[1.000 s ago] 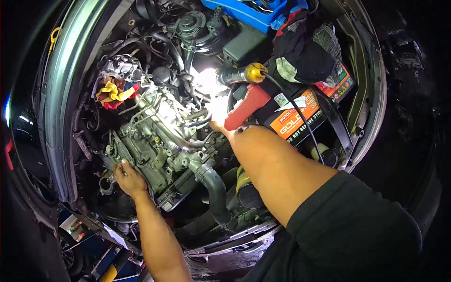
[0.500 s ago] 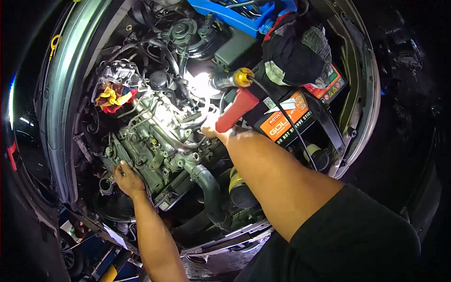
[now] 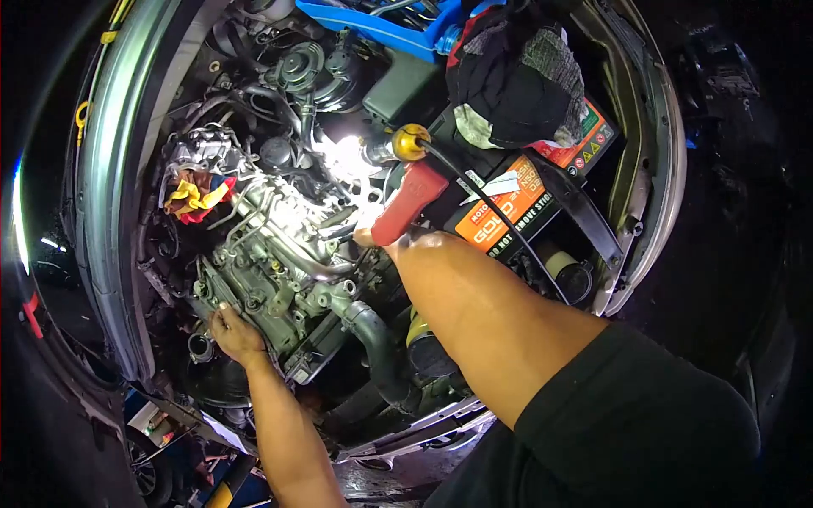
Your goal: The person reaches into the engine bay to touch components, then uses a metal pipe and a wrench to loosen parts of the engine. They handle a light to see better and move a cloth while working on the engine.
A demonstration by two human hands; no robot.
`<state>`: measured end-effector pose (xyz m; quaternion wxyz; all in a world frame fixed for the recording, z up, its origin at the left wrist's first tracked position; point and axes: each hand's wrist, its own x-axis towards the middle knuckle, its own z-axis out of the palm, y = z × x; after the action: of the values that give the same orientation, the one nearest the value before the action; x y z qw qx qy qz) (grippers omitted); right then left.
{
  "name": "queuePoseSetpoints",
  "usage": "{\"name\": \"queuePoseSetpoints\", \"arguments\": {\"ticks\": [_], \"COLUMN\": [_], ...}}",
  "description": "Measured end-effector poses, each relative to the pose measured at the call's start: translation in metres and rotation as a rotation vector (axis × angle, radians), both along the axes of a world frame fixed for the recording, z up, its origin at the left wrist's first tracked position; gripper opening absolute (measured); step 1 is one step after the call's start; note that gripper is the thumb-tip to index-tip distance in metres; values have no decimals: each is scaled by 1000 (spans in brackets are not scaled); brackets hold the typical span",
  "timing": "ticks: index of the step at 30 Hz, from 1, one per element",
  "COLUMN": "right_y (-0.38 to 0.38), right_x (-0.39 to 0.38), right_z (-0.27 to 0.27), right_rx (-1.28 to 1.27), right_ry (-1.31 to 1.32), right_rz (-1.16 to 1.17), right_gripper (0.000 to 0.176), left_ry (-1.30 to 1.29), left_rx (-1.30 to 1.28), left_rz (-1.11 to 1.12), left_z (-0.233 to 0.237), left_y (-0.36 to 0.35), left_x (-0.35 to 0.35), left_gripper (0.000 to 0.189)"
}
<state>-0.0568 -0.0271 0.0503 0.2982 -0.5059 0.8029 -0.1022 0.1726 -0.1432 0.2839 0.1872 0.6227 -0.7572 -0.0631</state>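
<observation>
My left hand (image 3: 235, 335) lies with its fingers stretched out on the near left edge of the engine (image 3: 269, 292), beside an open round pipe end (image 3: 201, 346). My right hand (image 3: 366, 234) reaches deep into the engine bay, among the hoses and metal pipes at the engine's right side. A red plastic piece (image 3: 410, 203) overlaps that hand, and its fingers are lost behind this piece and in the glare. Just above, a lit work lamp (image 3: 383, 151) with a yellow end shines on the spot.
An orange-labelled car battery (image 3: 500, 216) stands on the right, with a dark cloth bundle (image 3: 518, 85) over it. The lamp's black cable crosses the battery. A blue tool tray (image 3: 381, 24) sits at the top. Red and yellow rags (image 3: 196, 196) are stuffed at the engine's far left.
The view has shifted, so the engine bay appears further left and the tray higher. Both hands stay at about the same places on the engine.
</observation>
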Motion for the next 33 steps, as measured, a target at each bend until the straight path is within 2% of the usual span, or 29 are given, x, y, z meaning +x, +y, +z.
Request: {"name": "queuePoseSetpoints", "arguments": {"ticks": [8, 14, 19, 22, 25, 27, 33], "right_y": [-2, -1, 2, 2, 1, 3, 7], "right_x": [5, 4, 3, 4, 0, 0, -2], "right_z": [4, 6, 10, 12, 12, 12, 8], "right_rx": [5, 8, 7, 1, 3, 5, 17], "right_ry": [19, 11, 10, 5, 1, -1, 17], "right_rz": [24, 38, 53, 62, 58, 58, 64], "right_gripper": [39, 39, 39, 39, 39, 39, 39], "left_ry": [-77, -29, -77, -79, -28, -80, -56], "left_rx": [15, 50, -30, 4, 108, -22, -22], "left_rz": [34, 82, 54, 37, 112, 52, 43], "left_z": [2, 3, -4, 5, 7, 1, -1], "left_y": [1, 2, -3, 1, 5, 3, 4], "left_x": [-1, -5, 2, -4, -11, -4, -3], "left_gripper": [53, 52, 51, 51, 52, 53, 51]}}
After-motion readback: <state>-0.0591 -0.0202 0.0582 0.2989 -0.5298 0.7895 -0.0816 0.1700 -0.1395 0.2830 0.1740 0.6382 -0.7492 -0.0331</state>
